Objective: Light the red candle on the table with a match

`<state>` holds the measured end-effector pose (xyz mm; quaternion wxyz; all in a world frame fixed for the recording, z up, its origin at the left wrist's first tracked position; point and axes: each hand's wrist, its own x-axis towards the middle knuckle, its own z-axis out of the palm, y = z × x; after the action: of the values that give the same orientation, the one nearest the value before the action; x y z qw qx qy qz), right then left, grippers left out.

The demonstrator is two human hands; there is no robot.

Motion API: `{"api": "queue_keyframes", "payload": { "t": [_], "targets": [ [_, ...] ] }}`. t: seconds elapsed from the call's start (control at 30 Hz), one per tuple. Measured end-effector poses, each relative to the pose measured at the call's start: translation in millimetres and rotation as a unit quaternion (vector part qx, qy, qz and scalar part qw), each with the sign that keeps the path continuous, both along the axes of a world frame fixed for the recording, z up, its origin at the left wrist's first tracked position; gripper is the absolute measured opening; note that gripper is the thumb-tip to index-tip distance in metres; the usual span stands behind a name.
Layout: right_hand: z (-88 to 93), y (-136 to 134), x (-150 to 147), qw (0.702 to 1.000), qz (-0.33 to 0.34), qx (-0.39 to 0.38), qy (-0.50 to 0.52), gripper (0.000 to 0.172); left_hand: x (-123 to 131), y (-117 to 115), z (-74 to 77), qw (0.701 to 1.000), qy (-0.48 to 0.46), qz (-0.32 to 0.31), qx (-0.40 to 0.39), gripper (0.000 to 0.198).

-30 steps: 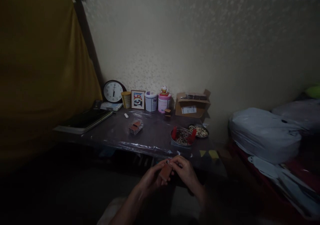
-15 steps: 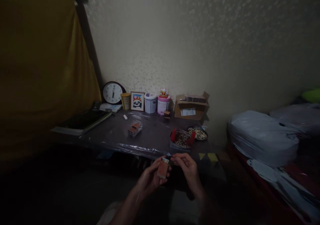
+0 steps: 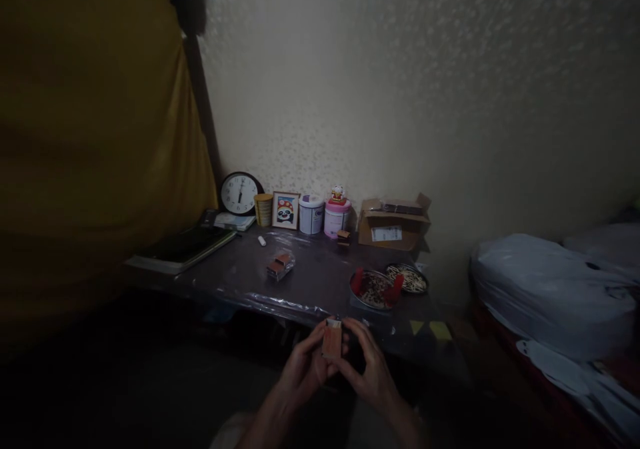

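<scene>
A matchbox (image 3: 331, 342) with a reddish-brown face stands upright between my hands, in front of the table's near edge. Its upper end shows the pale inner tray, slightly open. My left hand (image 3: 303, 364) grips the box from the left, its fingers wrapped behind. My right hand (image 3: 371, 368) closes on the box from the right, thumb at the lower corner and fingers near the top. A plastic-wrapped pack of matchboxes (image 3: 281, 266) lies on the table (image 3: 320, 272). To the right are a dish of dark-tipped bits with red pieces (image 3: 374, 289) and a plate of matchsticks (image 3: 407, 278).
Along the wall stand a clock (image 3: 240, 193), a yellow cup (image 3: 263, 210), a framed panda picture (image 3: 285, 211), two lidded tubs (image 3: 311, 216) and an open cardboard box (image 3: 395, 229). A dark flat item (image 3: 185, 249) lies left. White plastic bags (image 3: 550, 289) sit right.
My right hand has come in from above right of the matchbox to its right side. The box now stands straighter, and its tray sticks out less. The view has shifted slightly.
</scene>
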<state>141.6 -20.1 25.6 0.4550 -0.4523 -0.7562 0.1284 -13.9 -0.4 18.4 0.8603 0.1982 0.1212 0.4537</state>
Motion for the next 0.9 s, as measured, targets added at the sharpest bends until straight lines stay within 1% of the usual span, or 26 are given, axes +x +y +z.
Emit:
{"api": "queue_keyframes", "payload": {
  "t": [0.2, 0.4, 0.5, 0.6, 0.7, 0.77, 0.83, 0.9],
  "targets": [
    [1.4, -0.9, -3.3, 1.0, 0.002, 0.002, -0.015, 0.046, 0.4, 2.9, -5.1, 1.0, 0.001, -0.001, -0.001, 0.028],
    [1.7, -1.5, -2.3, 1.0, -0.003, 0.006, -0.015, 0.046, 1.7, 1.3, -4.0, 1.0, 0.006, -0.003, 0.014, 0.027],
    [3.4, -1.6, -3.8, 1.0, -0.003, 0.008, -0.006, 0.042, 1.6, 0.1, -2.5, 1.0, 0.012, -0.006, 0.022, 0.026],
    [1.6, -0.5, -3.8, 1.0, 0.0, 0.007, 0.001, 0.037, 1.6, 0.3, -3.6, 0.999, 0.039, -0.004, 0.026, 0.024],
    [-2.9, 1.5, -1.3, 1.0, -0.008, 0.013, 0.003, 0.034, 1.7, 1.5, -5.9, 0.996, 0.078, 0.016, 0.027, 0.023],
    [-4.8, 2.9, 1.0, 1.0, -0.018, 0.016, -0.001, 0.033, 1.8, 2.0, -5.8, 0.992, 0.109, 0.049, 0.035, 0.023],
    [-4.6, 4.1, 3.2, 0.999, -0.03, 0.017, -0.006, 0.032, 1.7, 2.0, -3.6, 0.984, 0.149, 0.085, 0.046, 0.023],
    [-2.8, 4.9, 4.6, 0.999, -0.04, 0.015, -0.009, 0.031, 1.6, 1.8, -0.4, 0.976, 0.179, 0.105, 0.061, 0.027]
  ]
}}
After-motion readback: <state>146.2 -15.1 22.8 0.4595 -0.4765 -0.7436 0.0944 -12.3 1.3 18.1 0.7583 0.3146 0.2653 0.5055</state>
